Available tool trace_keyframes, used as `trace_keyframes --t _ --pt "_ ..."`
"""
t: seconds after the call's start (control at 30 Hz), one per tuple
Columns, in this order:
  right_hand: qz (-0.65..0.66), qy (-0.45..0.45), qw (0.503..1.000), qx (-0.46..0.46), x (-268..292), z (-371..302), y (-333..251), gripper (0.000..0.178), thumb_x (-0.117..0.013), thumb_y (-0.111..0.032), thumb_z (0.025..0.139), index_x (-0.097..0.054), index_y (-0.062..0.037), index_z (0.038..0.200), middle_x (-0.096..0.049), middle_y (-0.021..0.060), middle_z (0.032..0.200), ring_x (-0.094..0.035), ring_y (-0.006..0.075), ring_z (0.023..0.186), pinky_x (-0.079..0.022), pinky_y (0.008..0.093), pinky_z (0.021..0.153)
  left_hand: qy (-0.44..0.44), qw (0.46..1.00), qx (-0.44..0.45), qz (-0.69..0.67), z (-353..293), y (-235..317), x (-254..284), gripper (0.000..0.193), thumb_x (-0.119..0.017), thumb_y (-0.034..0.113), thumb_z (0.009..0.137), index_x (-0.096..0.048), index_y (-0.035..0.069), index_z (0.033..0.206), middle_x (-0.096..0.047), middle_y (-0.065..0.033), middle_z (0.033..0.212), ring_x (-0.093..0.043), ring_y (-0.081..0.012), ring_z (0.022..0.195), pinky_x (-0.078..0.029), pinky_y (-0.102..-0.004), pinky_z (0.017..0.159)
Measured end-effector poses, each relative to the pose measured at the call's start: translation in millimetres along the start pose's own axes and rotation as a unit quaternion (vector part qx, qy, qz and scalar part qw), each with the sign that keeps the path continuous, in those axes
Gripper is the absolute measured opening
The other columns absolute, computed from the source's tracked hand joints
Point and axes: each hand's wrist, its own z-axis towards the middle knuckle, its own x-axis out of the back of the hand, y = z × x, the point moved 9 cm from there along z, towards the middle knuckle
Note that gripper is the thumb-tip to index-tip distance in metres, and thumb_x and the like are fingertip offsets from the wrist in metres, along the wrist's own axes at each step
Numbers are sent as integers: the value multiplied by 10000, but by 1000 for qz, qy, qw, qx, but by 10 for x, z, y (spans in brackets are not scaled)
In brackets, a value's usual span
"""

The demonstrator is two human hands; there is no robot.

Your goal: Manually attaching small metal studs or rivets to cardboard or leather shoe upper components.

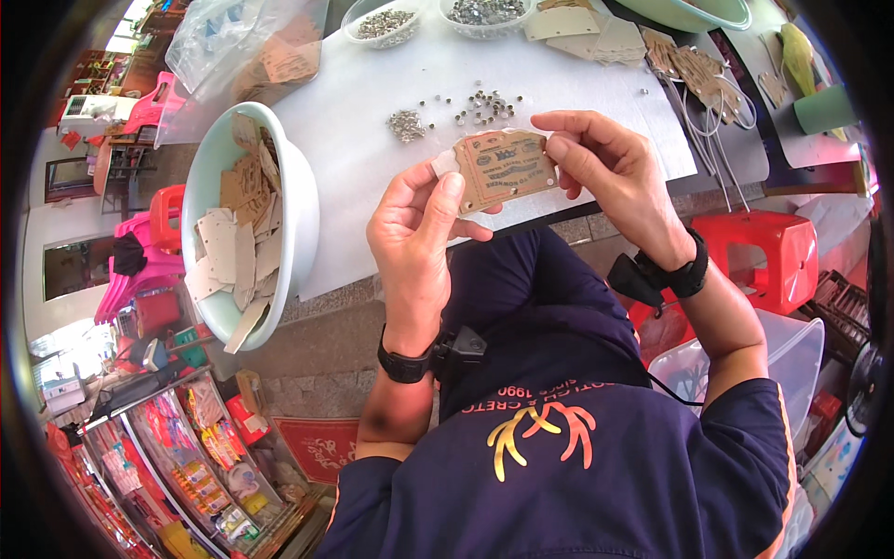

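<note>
The person's left hand (419, 233) is pinching the left end of a brown card (507, 172), and the right hand (615, 168) is gripping its right end, holding it over the near part of the white table (349, 177). The card is showing dark printed lettering (small and partly blurred), its ends being covered by fingers. The dark shirt (615, 494) is bearing reddish lettering beside a yellow-and-red design. Metal studs (484, 110) are lying just beyond the card; a pale basin (300, 210) is holding card pieces (223, 247) at the left.
</note>
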Motion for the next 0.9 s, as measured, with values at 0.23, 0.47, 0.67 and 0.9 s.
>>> trace_keyframes --t 0.23,0.47,0.67,0.9 --pt "45 37 998 -25 205 29 48 281 -572 -228 973 -651 -25 1150 -610 -4 858 -542 49 688 -475 217 621 11 1000 5 10 -8 -4 20 241 -599 103 940 -580 -26 1142 -690 -145 966 -702 -232 737 -559 -252 491" --pt "64 -61 996 -30 2 -27 23 366 -651 -179 934 -574 -11 1250 -614 -8 843 -525 38 660 -447 189 579 2 1000 6 -1 -15 0 -19 235 -598 90 938 -580 -33 1137 -689 -150 961 -701 -235 736 -554 -253 480" --pt "58 -106 990 -70 -69 -37 89 410 -652 -205 935 -553 5 1273 -634 7 865 -517 42 623 -442 188 574 -2 1000 5 -5 -32 30 -44 234 -587 90 944 -580 -34 1142 -688 -152 974 -696 -229 725 -549 -248 481" --pt "77 -94 988 -97 -39 -33 179 358 -668 -254 925 -621 13 1160 -603 -10 774 -511 42 620 -441 197 570 -24 1000 17 0 -30 28 -81 265 -570 114 963 -559 -46 1174 -684 -164 992 -700 -236 736 -554 -243 490"
